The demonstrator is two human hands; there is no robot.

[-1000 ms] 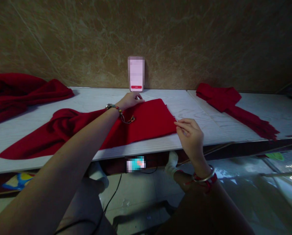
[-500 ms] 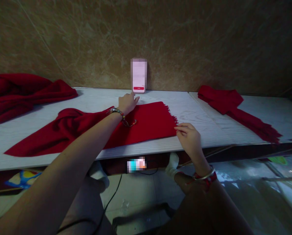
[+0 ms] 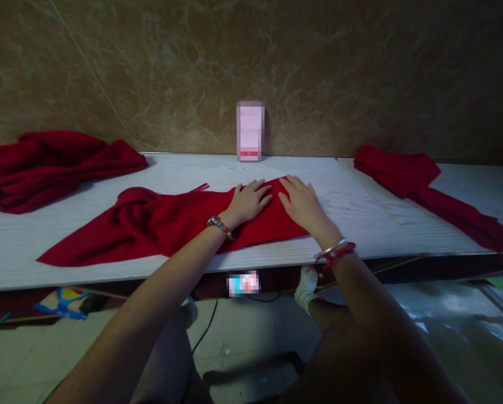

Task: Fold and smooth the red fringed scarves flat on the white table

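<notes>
A red scarf [image 3: 184,216] lies along the white wood-grain tabletop, flat at its right end and rumpled toward the left, where it tapers to a point. My left hand [image 3: 249,202] rests palm down on the flat part, its fingers spread. Close by on the right, my right hand [image 3: 304,205] lies over the scarf's right end with fingers stretched out. That hand and its wrist cover most of the fringed edge. Neither hand grips the cloth.
Another red cloth [image 3: 62,168] is heaped at the left. A second fringed red scarf [image 3: 428,196] lies folded at the right. Against the marbled wall [image 3: 171,73] leans a phone [image 3: 250,132]. Below the table edge are a lit screen [image 3: 243,283] and a black cable [image 3: 207,328].
My left hand has come back from near the phone onto the scarf. My right hand has let go of the fringed corner and moved up and left, flattening onto the scarf's end.
</notes>
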